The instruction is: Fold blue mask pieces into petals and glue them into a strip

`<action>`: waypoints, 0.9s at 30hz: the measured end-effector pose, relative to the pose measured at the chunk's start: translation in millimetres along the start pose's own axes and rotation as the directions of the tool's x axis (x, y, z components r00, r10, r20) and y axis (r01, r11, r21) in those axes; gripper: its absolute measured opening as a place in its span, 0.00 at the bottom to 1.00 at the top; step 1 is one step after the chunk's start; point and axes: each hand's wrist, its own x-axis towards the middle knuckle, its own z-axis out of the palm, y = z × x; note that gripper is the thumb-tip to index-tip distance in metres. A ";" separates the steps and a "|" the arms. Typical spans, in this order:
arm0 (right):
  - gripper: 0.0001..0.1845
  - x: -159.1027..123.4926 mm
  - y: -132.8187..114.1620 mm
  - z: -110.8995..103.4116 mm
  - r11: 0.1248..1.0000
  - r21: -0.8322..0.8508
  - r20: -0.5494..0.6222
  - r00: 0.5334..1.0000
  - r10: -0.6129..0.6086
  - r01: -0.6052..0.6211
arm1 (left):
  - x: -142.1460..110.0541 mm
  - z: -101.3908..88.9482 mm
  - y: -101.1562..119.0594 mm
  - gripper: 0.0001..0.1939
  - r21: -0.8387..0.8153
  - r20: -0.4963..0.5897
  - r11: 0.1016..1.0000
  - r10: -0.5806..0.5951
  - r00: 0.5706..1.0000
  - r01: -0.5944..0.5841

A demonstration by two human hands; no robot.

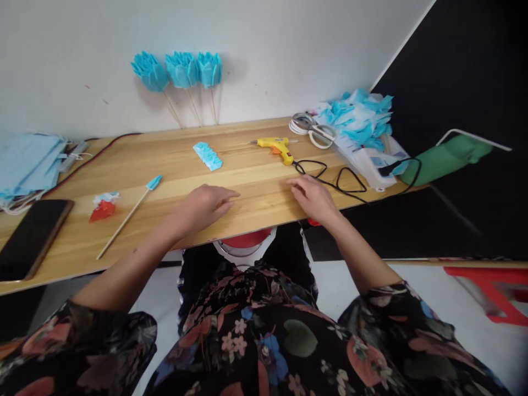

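Note:
My left hand (208, 204) rests at the table's front part with its fingers stretched out and nothing in it. Opposite it, my right hand (310, 195) has its fingers apart and is likewise bare, just below a yellow glue gun (277, 146) lying on its side. Behind my left hand lies a small pleated blue strip (208, 156). To the left is a thin wooden stick (124, 222) with a blue bud-like tip (154, 182). Three blue flowers (181, 70) on sticks lean against the wall at the back.
At left are a phone (31, 239), a stack of blue face masks (31, 162) and a red-and-white scrap (103, 208). White-handled scissors (322, 136) lie by a plastic box (373, 170) of blue pieces (358, 118). The black cord (346, 190) loops at the right edge.

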 end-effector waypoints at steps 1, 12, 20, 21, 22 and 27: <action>0.15 4.6 8.5 2.0 1.000 -0.023 0.018 1.000 0.015 -0.015 | -8.5 0.1 -0.8 0.16 0.003 -0.013 0.999 -0.034 0.999 0.034; 0.20 1.2 16.7 18.7 0.996 -0.074 -0.028 0.998 -0.053 0.051 | -99.0 1.9 -11.1 0.21 -0.164 -0.157 0.923 -0.374 0.914 0.349; 0.20 -0.3 8.9 16.8 0.987 -0.159 -0.016 0.999 -0.041 0.038 | -101.3 20.9 -9.9 0.17 -0.204 -0.312 0.880 -0.475 0.823 0.430; 0.20 0.0 7.9 16.4 0.985 -0.170 -0.007 0.999 -0.040 0.038 | -100.7 21.9 -8.8 0.17 -0.201 -0.328 0.881 -0.473 0.818 0.428; 0.20 0.6 7.0 16.1 0.983 -0.178 0.003 0.999 -0.038 0.038 | -100.3 22.6 -7.7 0.17 -0.198 -0.338 0.882 -0.470 0.815 0.427; 0.19 5.7 2.5 15.9 0.982 -0.190 0.019 1.000 -0.008 0.012 | -100.1 23.1 -4.7 0.16 -0.183 -0.343 0.879 -0.476 0.810 0.440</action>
